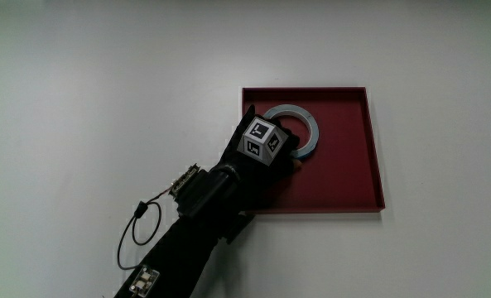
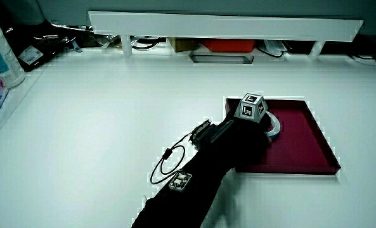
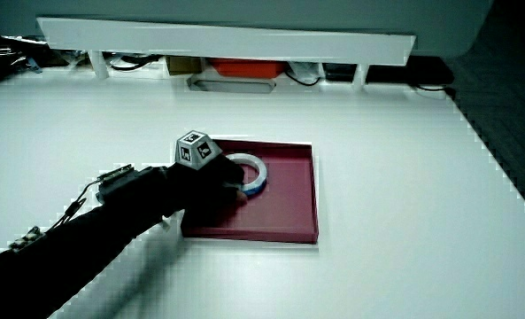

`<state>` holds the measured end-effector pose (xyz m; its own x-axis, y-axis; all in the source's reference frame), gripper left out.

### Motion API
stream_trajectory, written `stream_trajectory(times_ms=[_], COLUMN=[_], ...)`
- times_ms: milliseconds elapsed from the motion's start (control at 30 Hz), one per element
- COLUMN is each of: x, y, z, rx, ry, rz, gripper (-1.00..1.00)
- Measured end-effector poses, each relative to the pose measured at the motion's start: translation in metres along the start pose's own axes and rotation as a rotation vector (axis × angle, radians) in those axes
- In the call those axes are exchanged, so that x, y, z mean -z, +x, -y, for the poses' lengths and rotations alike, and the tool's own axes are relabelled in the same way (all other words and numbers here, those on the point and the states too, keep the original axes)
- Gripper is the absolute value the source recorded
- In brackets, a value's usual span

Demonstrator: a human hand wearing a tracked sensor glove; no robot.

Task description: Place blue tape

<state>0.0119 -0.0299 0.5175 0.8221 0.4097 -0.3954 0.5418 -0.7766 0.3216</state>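
Blue-sided tape roll (image 1: pixel 302 124), pale grey on its flat face, ring-shaped w/ open round core; lies flat in the dark red tray (image 1: pixel 353 165), core axis upright, no long axis to speak of since round in plan. In the main view the ring looks grey w/ a thin blue rim; in both side views the blue outer band shows along the edge nearer the person (image 3: pixel 255 175) (image 2: pixel 274 126). Roll sits in the tray part farther from the person, near the tray wall there, approx. touching the tray floor all round. Tray: square, shallow, low upright rim, matte smooth floor, rests on white table (image 1: pixel 104 83), plain smooth top. Hand (image 1: pixel 260 157) in black glove, matte fabric, reaches in over the tray corner nearer the person; fingers cover the near part of the ring and appear curled onto it, so grip reads as closed on the tape, though fingertips are mostly hidden under the hand. Patterned cube (image 1: pixel 261 139) on back of hand, white faces w/ black marks, sits just beside the ring. Forearm black-sleeved w/ small electronics board & thin black cable loop (image 1: pixel 139 232) lying on table beside it.
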Motion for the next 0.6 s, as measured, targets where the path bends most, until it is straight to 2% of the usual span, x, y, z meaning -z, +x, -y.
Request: stream_trajectory(times_ms=[100,267,600], x=[-0.0009,0.0005,0.0017], y=[0.0014,0.0021,0.0022], z=[-0.0004,-0.0002,-0.0001], rx=[-0.007,-0.008,-0.008], ry=[-0.013,-0.026,-0.017], rz=[-0.004,-0.016,-0.012], gripper=[0.0,-0.14,-0.42])
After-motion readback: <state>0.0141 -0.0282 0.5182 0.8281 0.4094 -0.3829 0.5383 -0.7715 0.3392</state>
